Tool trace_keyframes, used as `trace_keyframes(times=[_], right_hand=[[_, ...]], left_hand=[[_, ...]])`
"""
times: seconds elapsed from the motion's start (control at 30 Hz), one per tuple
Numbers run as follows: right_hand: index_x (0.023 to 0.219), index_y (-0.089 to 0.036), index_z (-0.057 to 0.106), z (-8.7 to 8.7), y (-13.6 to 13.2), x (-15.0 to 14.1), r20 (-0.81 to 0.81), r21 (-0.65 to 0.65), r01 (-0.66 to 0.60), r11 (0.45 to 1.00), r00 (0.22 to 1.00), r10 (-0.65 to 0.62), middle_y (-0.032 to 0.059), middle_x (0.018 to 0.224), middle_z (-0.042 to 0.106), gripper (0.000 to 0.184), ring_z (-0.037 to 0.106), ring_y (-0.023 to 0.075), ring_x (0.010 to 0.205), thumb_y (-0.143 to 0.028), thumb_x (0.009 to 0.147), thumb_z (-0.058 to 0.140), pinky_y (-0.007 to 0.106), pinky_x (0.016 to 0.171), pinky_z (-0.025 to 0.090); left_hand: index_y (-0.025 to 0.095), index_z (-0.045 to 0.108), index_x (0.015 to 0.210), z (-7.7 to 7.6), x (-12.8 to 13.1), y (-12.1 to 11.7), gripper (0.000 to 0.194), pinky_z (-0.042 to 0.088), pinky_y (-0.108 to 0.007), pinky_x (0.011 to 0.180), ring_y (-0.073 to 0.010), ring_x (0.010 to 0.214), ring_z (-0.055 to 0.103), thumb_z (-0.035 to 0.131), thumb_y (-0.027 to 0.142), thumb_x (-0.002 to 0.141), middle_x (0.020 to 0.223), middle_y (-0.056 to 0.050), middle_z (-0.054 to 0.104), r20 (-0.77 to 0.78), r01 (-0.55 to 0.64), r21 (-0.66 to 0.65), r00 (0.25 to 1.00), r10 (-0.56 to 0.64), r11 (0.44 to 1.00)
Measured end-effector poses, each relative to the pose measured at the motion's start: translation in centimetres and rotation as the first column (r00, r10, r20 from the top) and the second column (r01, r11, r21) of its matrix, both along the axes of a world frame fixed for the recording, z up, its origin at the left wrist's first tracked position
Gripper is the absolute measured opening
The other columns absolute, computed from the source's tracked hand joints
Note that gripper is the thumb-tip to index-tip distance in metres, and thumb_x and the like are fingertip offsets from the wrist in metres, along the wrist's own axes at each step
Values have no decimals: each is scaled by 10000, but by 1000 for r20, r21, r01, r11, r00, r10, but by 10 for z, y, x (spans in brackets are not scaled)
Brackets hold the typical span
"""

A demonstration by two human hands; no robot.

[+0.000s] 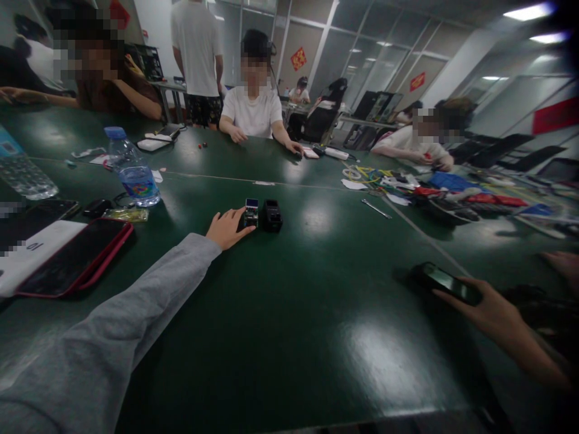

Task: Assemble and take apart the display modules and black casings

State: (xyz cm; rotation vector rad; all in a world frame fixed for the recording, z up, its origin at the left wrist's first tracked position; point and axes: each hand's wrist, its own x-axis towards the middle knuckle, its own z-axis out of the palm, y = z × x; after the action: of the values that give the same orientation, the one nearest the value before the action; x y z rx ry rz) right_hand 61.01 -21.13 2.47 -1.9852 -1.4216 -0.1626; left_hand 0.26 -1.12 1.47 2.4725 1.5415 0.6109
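Observation:
My left hand [230, 229], in a grey sleeve, reaches out over the green table [289, 313]. Its thumb and fingers close around the left side of a small circuit board module [251, 214] with a little screen at its top. The module stands upright on the table, and part of it is hidden behind my fingers. Right beside it, a small gap away, stands a black boxy case [272, 216] with a window-like opening. My right hand is out of view.
At right, another person's bare-armed hand [493, 307] holds a dark phone-like device [446, 282]. Water bottle [136, 175] and red-cased phone [76, 259] lie left. A wrench [376, 208] and tangled cables [384, 178] are farther right. A person [253, 108] sits opposite.

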Motion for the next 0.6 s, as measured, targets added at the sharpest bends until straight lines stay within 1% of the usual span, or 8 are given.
trace_keyframes(times=[0.03,0.1,0.17,0.27,0.33,0.4,0.47,0.6], right_hand=[[832,-332,595,0,6,-20,19,-43,-25,999,999,26,180,807,619,680,596,350,653,-863,419,689,550,580,409],[958,-344,575,4,20,-68,36,-56,-113,992,993,115,166,933,635,648,621,354,778,-842,551,653,550,656,457],[1032,-361,552,10,34,-122,10,-59,-235,970,972,236,137,960,643,566,627,331,836,-777,660,646,516,703,489],[1085,-319,537,17,53,-197,-39,-51,-437,898,899,436,112,984,639,477,630,298,864,-642,759,666,471,730,523],[1105,-270,534,19,61,-237,-61,-48,-539,841,842,536,99,1003,627,466,631,292,885,-582,785,668,469,744,534],[1110,-237,536,17,67,-268,-69,-50,-605,795,796,602,88,1018,618,449,629,279,906,-533,801,672,457,766,537],[1112,-221,535,14,71,-289,-76,-62,-641,765,767,637,83,1031,612,436,625,265,926,-495,806,682,441,788,536],[1164,-219,520,8,75,-309,-93,-88,-655,751,756,648,93,1104,596,450,612,268,976,-471,825,673,439,802,538]], left_hand=[[176,327,1458,0,0,0,796,284,-611,1072,-360,1243,489,313,721,878,1371,-195,511,0,-1,3,1000,1,1000],[189,333,1452,0,0,0,782,286,-605,1072,-357,1249,485,316,720,878,1371,-187,514,-1,-8,15,1000,8,1000],[199,334,1450,0,-1,0,770,291,-595,1073,-351,1251,486,320,716,879,1368,-176,521,-1,-11,20,1000,11,1000],[204,330,1450,-1,-1,1,774,294,-593,1071,-351,1250,488,322,721,875,1369,-170,522,-3,-10,14,1000,10,1000],[196,322,1456,-2,-1,2,790,291,-595,1073,-354,1248,489,312,729,873,1374,-177,516,-6,-7,5,1000,7,1000],[172,318,1458,-2,0,2,812,298,-580,1075,-351,1240,495,299,735,873,1367,-189,517,-8,-8,-5,1000,8,1000],[141,321,1453,-1,0,1,830,313,-550,1075,-345,1241,493,292,736,875,1365,-197,514,-6,-15,-3,1000,15,1000],[123,383,1400,6,1,-2,797,343,-502,1059,-336,1260,458,327,722,877,1359,-188,505,27,-56,98,998,54,994]])
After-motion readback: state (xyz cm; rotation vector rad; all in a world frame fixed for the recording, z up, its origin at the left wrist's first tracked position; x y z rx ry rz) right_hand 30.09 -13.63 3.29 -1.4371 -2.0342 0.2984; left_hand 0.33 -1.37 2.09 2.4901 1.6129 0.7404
